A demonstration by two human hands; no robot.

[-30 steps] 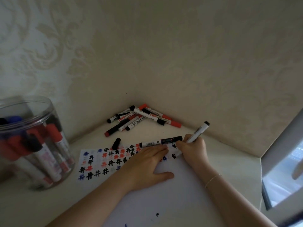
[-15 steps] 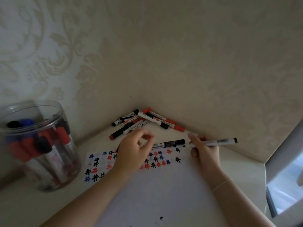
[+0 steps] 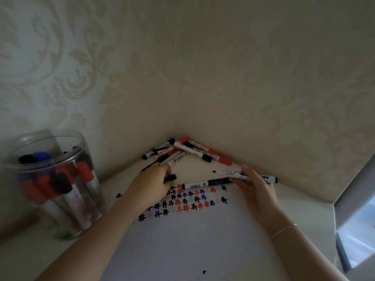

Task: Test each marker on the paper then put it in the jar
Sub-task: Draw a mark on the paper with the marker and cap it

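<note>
Right hand [image 3: 255, 184]: grips an uncapped marker [image 3: 229, 172] by the middle of its white barrel. The marker is held level above the far edge of the paper [image 3: 192, 236], black tip pointing to the person's left, black butt end toward the right wall. A thin bracelet [image 3: 284, 231] sits on the right wrist.

Left hand [image 3: 151, 182]: lies palm down at the far left part of the paper, fingers curled round a small black cap [image 3: 170, 177], which projects from the fingertips toward the uncapped tip. Cap and tip are apart.

1 capped marker [image 3: 205, 183], white barrel with a black section, lies flat on the paper between the 2 hands, just beneath the held marker.

Paper: white sheet on the pale surface [image 3: 24, 256], bearing rows of small hash marks [image 3: 186, 201] in black, red and blue across its far portion. 1 small black blot [image 3: 204, 272] shows near the lower edge.

Jar [image 3: 54, 179]: clear, round, open at the top, standing on the surface at the left, well apart from the hands. It holds several markers standing upright, with red, black and blue caps. The jar is blurred; an exact count cannot be given.

Pile of markers [image 3: 182, 152]: red-capped and black-capped, lying crossed in the corner where the 2 patterned walls meet, beyond the paper.
</note>
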